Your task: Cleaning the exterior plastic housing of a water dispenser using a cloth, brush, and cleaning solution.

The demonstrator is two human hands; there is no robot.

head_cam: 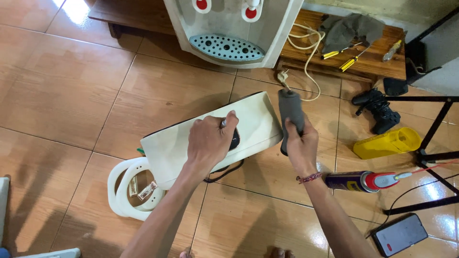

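gripping grey handle (290, 114), steadying casing (210, 138)

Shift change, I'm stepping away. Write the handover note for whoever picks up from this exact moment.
Left hand: pressed on top of the cream panel, fingertips holding a small metal part at its dark opening.
Right hand: closed around the grey tool handle, held upright beside the panel's right end.
Panel lies tilted on the tiled floor, resting over a white ring-shaped piece. Spray can, yellow funnel-like part and phone lie to the right; two yellow screwdrivers sit on the wooden board behind.
Done or left: cannot tell from this view.
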